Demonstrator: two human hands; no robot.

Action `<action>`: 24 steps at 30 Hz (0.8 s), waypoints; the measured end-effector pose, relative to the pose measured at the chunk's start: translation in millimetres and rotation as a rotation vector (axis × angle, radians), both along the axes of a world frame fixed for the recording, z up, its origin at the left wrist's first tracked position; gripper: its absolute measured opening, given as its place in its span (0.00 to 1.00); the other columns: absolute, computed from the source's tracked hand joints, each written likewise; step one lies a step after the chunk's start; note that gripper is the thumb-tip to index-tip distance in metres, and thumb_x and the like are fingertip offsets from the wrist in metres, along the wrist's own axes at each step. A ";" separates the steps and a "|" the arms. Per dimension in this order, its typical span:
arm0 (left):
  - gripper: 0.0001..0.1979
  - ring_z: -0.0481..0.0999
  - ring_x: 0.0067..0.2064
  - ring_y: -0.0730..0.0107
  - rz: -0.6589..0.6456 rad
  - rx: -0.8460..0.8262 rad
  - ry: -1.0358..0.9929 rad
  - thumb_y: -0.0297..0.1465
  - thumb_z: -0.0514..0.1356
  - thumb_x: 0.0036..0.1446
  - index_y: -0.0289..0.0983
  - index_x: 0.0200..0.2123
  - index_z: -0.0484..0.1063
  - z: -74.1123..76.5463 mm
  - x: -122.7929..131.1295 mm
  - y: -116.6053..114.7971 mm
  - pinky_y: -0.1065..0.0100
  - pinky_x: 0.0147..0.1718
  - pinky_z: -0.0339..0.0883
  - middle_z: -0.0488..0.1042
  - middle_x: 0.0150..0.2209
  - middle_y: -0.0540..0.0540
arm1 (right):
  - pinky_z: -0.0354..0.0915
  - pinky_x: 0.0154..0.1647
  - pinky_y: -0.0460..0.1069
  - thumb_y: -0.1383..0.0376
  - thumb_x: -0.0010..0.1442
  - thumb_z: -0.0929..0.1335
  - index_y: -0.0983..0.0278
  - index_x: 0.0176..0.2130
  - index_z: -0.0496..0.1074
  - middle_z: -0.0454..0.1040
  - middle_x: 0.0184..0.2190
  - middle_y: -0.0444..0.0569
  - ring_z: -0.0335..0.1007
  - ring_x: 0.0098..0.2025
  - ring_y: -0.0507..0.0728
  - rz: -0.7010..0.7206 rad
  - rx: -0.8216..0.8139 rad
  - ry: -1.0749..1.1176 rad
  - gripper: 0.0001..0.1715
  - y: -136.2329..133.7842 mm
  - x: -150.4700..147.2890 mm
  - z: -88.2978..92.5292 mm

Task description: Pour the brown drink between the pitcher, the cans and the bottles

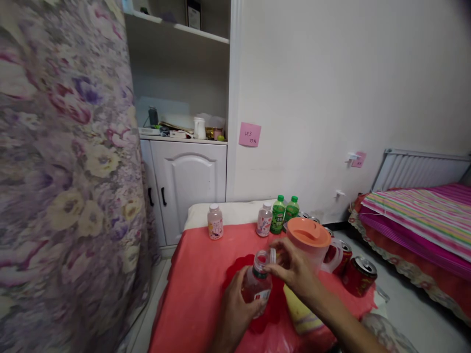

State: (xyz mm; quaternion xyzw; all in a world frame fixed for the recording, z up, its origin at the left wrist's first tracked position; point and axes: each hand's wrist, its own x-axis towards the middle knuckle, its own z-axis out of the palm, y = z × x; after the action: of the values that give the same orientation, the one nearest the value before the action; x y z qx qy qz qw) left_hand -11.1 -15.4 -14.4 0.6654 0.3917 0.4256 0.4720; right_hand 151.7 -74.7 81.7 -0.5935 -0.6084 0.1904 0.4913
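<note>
While your left hand (pixel 234 300) wraps round the clear plastic bottle with a green neck ring (pixel 257 283) in the head view, your right hand (pixel 292 264) pinches a round whitish cap (pixel 273 257) on edge beside its uncovered mouth. Whether cap and rim touch, you can't tell. Below your left hand sits the scalloped red plastic dish (pixel 238 264); a loose pinch could drop the cap there. Squeeze the bottle's thin wall too hard and it could buckle or slip; tilt it, and any contents could spill. Just beyond your right hand stands the translucent pitcher with an orange lid (pixel 308 232), which a careless sweep of your wrist could knock toward the dark red cans (pixel 359 279) farther right.
</note>
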 end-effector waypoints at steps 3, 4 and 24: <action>0.36 0.73 0.57 0.54 -0.015 0.021 0.014 0.21 0.64 0.36 0.38 0.54 0.68 -3.2 -0.1 0.2 0.53 0.59 0.66 0.74 0.56 0.40 | 0.62 0.32 0.49 0.60 0.54 0.75 0.62 0.44 0.72 0.73 0.34 0.45 0.68 0.33 0.55 0.048 -0.004 -0.084 0.19 0.2 -1.2 9.2; 0.36 0.73 0.57 0.54 -0.022 0.032 0.014 0.21 0.64 0.37 0.38 0.55 0.67 -4.2 -0.2 0.3 0.53 0.59 0.66 0.74 0.57 0.39 | 0.63 0.33 0.49 0.60 0.54 0.74 0.62 0.46 0.73 0.73 0.36 0.46 0.68 0.34 0.55 0.072 -0.005 -0.107 0.19 -0.4 -0.5 12.3; 0.35 0.75 0.55 0.53 -0.021 0.061 0.025 0.23 0.65 0.37 0.38 0.54 0.67 -4.7 1.2 0.1 0.54 0.57 0.68 0.75 0.54 0.40 | 0.66 0.55 0.52 0.75 0.62 0.67 0.54 0.57 0.70 0.75 0.50 0.49 0.70 0.53 0.56 0.530 -0.014 -0.707 0.27 3.3 13.3 77.2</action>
State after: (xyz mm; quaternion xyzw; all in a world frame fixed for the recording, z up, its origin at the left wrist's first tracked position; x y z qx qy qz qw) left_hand -10.0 -15.2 -19.1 0.6888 0.3772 0.4240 0.4511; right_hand 165.0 -71.4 158.9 -0.4491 -0.8689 0.0992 0.1832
